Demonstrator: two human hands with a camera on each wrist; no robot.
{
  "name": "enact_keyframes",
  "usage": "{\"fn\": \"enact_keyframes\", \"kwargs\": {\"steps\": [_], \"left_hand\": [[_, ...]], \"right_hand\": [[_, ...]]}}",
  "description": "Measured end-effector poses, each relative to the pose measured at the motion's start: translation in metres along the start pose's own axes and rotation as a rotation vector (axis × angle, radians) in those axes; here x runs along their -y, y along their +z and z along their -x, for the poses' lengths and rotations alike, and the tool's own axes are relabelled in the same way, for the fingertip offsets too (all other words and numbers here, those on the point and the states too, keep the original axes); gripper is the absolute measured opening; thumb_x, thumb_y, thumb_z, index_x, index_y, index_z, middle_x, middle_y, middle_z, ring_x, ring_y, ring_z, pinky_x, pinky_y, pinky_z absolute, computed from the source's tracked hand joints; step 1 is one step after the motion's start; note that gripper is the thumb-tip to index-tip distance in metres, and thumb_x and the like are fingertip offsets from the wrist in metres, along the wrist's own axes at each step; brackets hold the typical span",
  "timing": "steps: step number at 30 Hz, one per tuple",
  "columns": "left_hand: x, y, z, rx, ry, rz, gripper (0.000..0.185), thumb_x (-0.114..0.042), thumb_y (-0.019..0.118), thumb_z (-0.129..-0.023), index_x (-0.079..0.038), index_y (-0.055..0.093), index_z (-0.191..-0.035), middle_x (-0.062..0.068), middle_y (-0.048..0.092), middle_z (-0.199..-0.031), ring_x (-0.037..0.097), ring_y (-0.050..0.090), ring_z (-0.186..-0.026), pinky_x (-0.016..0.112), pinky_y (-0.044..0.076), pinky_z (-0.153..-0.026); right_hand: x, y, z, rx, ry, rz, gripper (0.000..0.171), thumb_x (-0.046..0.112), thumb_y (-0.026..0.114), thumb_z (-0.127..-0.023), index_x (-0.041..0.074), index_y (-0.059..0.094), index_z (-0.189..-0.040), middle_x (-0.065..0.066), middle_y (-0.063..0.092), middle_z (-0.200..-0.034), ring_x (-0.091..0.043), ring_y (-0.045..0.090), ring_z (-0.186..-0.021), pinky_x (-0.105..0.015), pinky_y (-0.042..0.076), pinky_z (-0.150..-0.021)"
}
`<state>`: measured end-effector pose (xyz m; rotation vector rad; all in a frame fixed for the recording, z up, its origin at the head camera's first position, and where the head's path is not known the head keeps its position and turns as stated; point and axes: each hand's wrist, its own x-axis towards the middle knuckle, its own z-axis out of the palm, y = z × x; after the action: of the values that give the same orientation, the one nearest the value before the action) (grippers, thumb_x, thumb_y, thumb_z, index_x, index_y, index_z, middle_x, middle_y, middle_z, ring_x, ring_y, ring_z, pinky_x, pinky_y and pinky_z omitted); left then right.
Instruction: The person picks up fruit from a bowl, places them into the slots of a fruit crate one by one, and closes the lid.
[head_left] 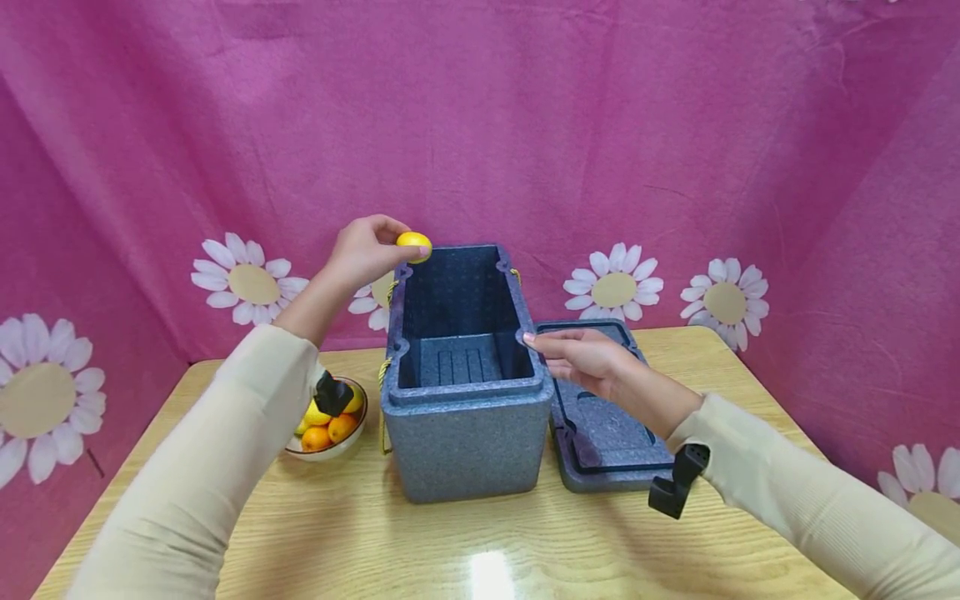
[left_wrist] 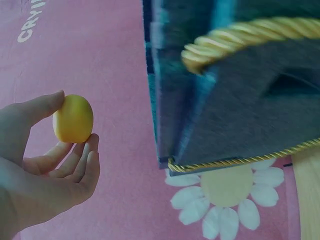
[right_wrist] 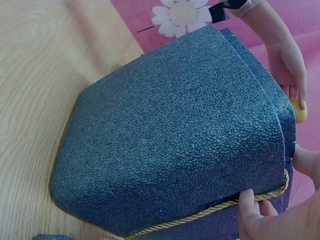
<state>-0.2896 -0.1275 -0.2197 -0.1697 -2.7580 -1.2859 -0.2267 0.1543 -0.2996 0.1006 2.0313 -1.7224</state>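
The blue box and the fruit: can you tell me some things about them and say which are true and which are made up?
1. The left hand holds a small yellow fruit above the box's far left corner. True.
2. The blue box is closed with its lid on. False: it is open, and the lid lies on the table to its right.
3. A bowl of yellow and orange fruit sits left of the box. True.
4. The right hand holds an orange. False: it holds no fruit; its fingers touch the box's right rim.
5. The box is full of fruit. False: its inside looks empty.
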Motion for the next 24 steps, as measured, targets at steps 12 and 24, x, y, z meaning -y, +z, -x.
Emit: {"fn": "enact_keyframes", "kwargs": {"steps": [12, 24], "left_hand": [[-0.033, 0.008, -0.023, 0.025, -0.034, 0.047, 0.049, -0.032, 0.069, -0.086, -0.007, 0.056, -0.126, 0.012, 0.057, -0.130, 0.025, 0.052, -0.116, 0.037, 0.050, -0.099], [-0.046, 0.022, -0.041, 0.018, -0.068, 0.115, 0.049, -0.034, 0.070, -0.084, -0.008, 0.058, -0.124, 0.009, 0.056, -0.130, 0.020, 0.049, -0.116, 0.032, 0.048, -0.100]], "right_hand": [[0.002, -0.001, 0.001, -0.004, 0.017, -0.008, 0.064, 0.030, 0.057, -0.096, -0.002, 0.034, -0.146, -0.017, 0.031, -0.156, -0.032, 0.031, -0.145, -0.040, 0.029, -0.118], [0.006, 0.000, 0.006, 0.017, -0.004, -0.028, 0.063, 0.027, 0.056, -0.096, -0.004, 0.032, -0.146, -0.017, 0.028, -0.158, -0.032, 0.027, -0.147, -0.041, 0.027, -0.120]]}}
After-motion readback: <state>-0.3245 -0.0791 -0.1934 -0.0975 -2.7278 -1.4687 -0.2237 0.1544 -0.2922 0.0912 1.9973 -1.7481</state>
